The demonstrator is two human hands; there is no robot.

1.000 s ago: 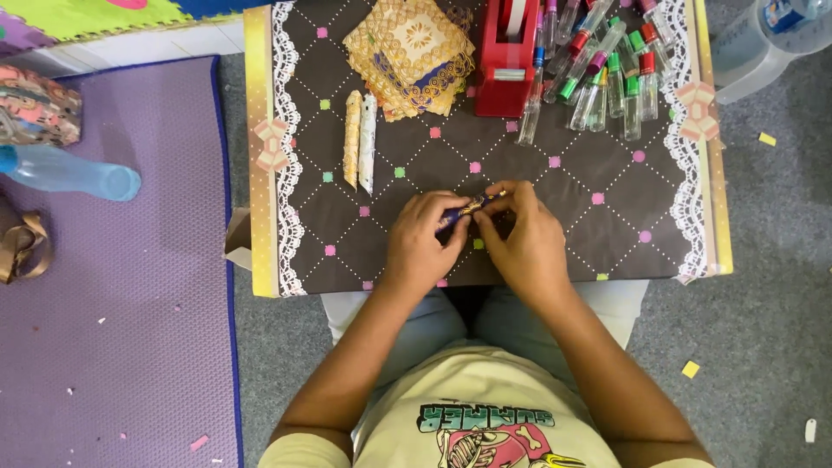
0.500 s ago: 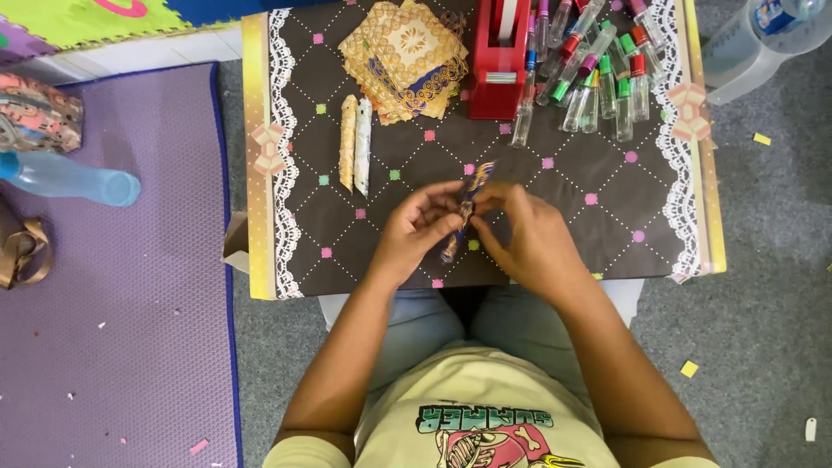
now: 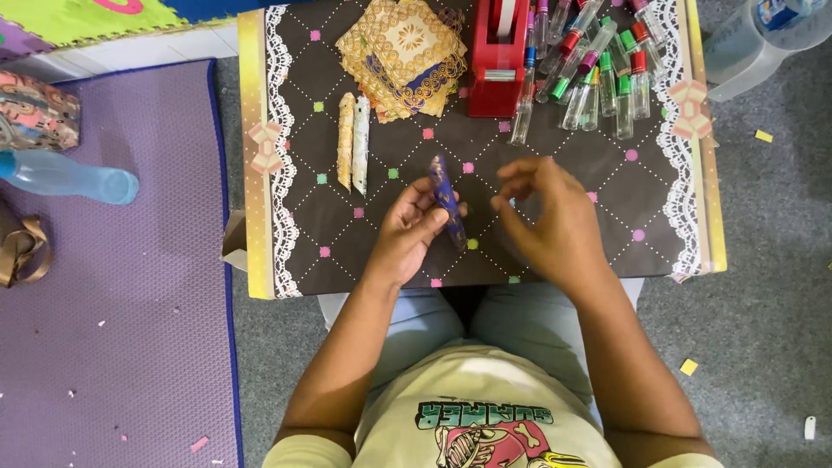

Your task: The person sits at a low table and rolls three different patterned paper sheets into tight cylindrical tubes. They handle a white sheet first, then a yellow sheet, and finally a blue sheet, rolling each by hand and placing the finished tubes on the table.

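On a dark, lace-edged tray (image 3: 295,251) over the lap, a blue paper roll (image 3: 447,201) stands tilted, pinched in the left hand (image 3: 412,232). The right hand (image 3: 548,217) hovers just beside it, fingers curled, holding nothing. Further off lie two pale rolls (image 3: 353,142), patterned papers (image 3: 403,54), a red dispenser (image 3: 497,61) and vials (image 3: 598,69).

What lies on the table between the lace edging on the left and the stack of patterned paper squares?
Two wrapped tubes lie side by side between the lace edging and the paper stack, seen in the head view.
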